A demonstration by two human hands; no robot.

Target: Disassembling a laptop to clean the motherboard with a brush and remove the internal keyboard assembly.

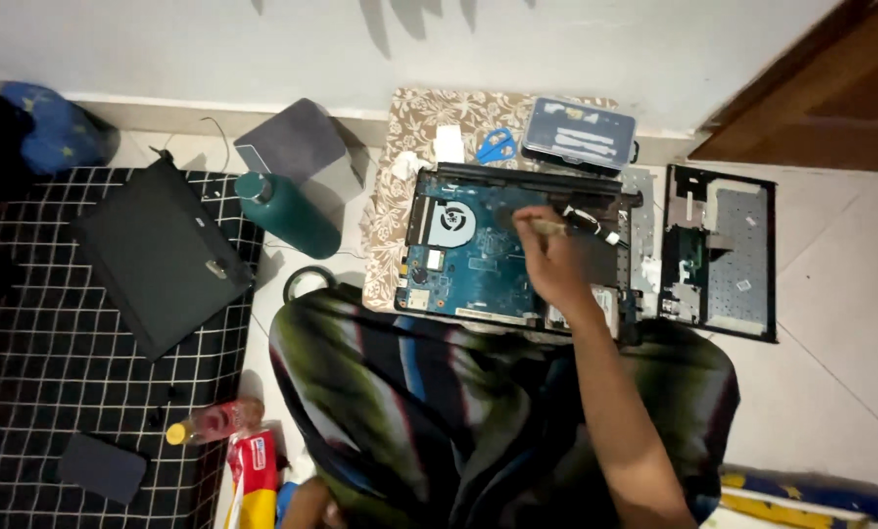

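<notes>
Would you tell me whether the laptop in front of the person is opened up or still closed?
Opened up: the laptop base shows its bare blue circuit board and fan, and the removed cover lies beside it.

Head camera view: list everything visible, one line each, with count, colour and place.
Opened laptop base: one, blue circuit board with round fan, on the floor before the person.
Brush: one, pale handle, over the board.
Removed keyboard panel: one, black and grey, right of the base.
Patterned cloth: one, brown and white, under the base.
Scissors: one, blue handles, on the cloth.
Parts case: one, clear grey, by the wall.
Bottle: one, dark green, lying left of the base.
Closed laptop: one, black, on the checked mat.
Right hand: holds the brush.
Left hand: bottom edge, grip unclear.
</notes>
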